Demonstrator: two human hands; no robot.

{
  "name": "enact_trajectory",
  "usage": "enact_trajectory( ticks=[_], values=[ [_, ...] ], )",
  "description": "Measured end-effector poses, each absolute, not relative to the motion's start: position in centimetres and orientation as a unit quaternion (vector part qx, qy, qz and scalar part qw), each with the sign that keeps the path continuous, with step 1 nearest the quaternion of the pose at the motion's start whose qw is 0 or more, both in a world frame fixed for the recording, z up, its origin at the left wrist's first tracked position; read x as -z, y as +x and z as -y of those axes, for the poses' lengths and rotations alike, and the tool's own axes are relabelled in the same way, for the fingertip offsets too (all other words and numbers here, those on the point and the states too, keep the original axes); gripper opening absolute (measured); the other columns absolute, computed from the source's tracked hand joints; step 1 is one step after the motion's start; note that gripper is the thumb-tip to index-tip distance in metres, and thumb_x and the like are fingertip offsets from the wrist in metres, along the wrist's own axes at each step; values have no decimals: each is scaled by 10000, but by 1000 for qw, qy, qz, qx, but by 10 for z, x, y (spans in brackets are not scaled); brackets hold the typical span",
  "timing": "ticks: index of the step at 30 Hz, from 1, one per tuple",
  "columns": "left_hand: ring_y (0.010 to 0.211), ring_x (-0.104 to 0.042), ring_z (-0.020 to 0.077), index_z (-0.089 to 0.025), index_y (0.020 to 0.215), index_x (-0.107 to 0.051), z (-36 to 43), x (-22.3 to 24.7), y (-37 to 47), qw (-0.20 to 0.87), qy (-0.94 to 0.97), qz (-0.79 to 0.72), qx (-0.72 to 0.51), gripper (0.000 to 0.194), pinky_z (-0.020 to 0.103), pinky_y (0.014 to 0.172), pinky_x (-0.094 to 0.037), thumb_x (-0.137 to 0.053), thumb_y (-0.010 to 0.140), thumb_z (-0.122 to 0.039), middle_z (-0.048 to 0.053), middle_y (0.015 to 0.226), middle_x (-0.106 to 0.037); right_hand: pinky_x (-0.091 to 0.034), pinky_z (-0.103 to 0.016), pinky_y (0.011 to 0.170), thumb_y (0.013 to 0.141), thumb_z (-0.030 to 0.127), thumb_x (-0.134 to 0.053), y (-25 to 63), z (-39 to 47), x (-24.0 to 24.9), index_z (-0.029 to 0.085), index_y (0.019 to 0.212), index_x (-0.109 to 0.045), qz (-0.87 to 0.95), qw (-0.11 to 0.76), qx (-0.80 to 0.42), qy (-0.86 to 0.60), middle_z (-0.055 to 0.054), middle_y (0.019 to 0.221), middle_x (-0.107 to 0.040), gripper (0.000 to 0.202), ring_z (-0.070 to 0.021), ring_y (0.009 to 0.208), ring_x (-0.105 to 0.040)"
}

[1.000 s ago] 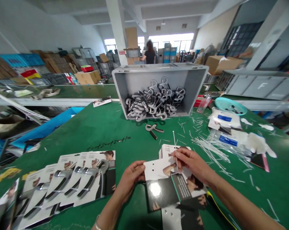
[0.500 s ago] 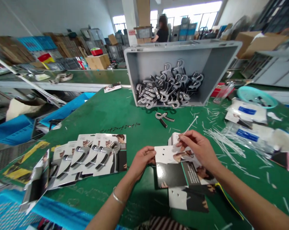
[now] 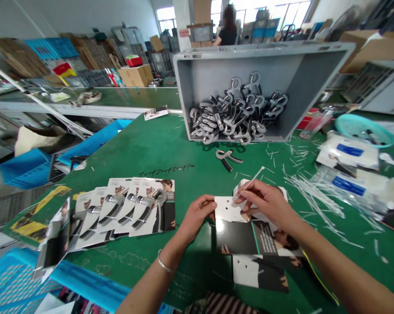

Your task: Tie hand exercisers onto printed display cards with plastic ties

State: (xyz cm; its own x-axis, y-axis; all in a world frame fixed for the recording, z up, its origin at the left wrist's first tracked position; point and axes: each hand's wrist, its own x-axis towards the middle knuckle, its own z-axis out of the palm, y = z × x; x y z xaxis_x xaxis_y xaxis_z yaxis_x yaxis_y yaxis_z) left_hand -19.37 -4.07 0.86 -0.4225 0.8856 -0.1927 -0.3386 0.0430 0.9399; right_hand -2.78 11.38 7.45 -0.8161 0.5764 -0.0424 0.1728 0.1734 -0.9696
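My left hand (image 3: 198, 214) pinches the left edge of a printed backing card (image 3: 236, 235), which has two punched holes in its white part. Between the thumb and fingers of my right hand (image 3: 265, 198) is a white cable tie (image 3: 257, 174), its head pointing up and away. The tie's lower end is over the card near the holes. Beneath lie more cards (image 3: 246, 271), one sticking out toward me with its own two holes. A single grey and black hand grip (image 3: 228, 159) rests on the table beyond my hands.
A grey crate (image 3: 265, 65) tipped on its side holds many hand grips. Overlapping carded grips (image 3: 153, 209) lie at left. Loose cable ties (image 3: 314, 196), plastic bags (image 3: 350, 174) and a turquoise basin (image 3: 363, 126) are at right. A blue basket (image 3: 17, 283) stands front left; a person (image 3: 229, 32) is far off.
My right hand has brought the cable tie lower and slightly left, nearer the card's holes. My left hand still holds the card's edge. The view has shifted a little.
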Motion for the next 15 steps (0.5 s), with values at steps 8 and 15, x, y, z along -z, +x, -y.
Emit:
enact_trajectory(
  ticks=[8,15],
  values=[
    [701,-563,127,-156,985,-701,25,-5,-188,484,282,-533,-634,241,228,658,-436,-679,837,-346,28,833,-653,-554,-287,649,947,427,-548,-28,-141,-60,188,965,-597,789,138,-564,-203,-53,872,-729,244,-146,654,-675],
    [841,-600,159,-161,1036,-694,20,18,-189,484,228,-525,-662,294,260,789,-448,-634,879,-402,60,940,-687,-560,-292,657,971,408,-519,-24,-139,-41,212,981,-570,758,175,-597,-197,-40,865,-717,203,-149,665,-681]
  ],
)
